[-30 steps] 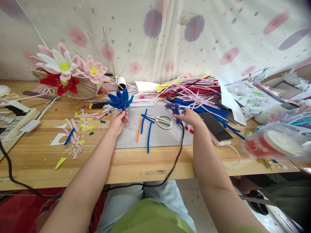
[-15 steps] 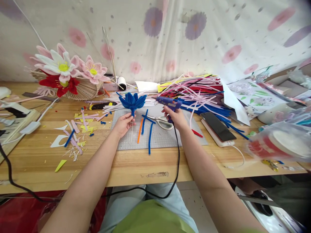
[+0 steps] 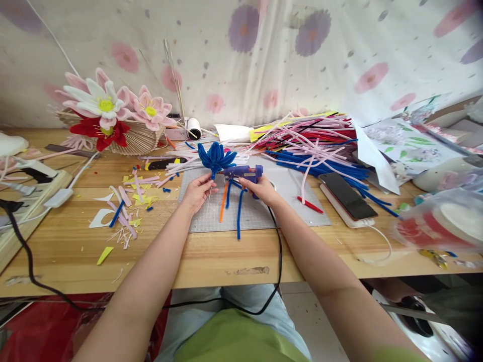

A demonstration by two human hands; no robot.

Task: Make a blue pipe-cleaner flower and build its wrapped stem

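My left hand [image 3: 199, 193] pinches the stem of a blue pipe-cleaner flower [image 3: 216, 158], which stands upright above the cutting mat [image 3: 290, 216]. Thin pale wires hang below those fingers. My right hand [image 3: 260, 189] is wrapped round a dark blue glue gun [image 3: 245, 173], its nozzle pointing left at the base of the flower. Whether the nozzle touches the flower I cannot tell. Beneath the gun lie an orange strip [image 3: 224, 202] and several blue pipe cleaners [image 3: 239, 216]. The scissors are mostly hidden behind my right hand.
Behind the mat lies a heap of coloured pipe cleaners [image 3: 309, 136]. A phone [image 3: 349, 196] rests at the right on a white block. Finished flowers [image 3: 107, 108] stand back left, above yellow and pink scraps [image 3: 138, 201]. The gun's black cord [image 3: 279, 251] drops over the table edge.
My right hand has brought the glue gun left and slightly down, to the flower's base. The flower's head has tipped a little toward me. The whole view has shifted slightly.
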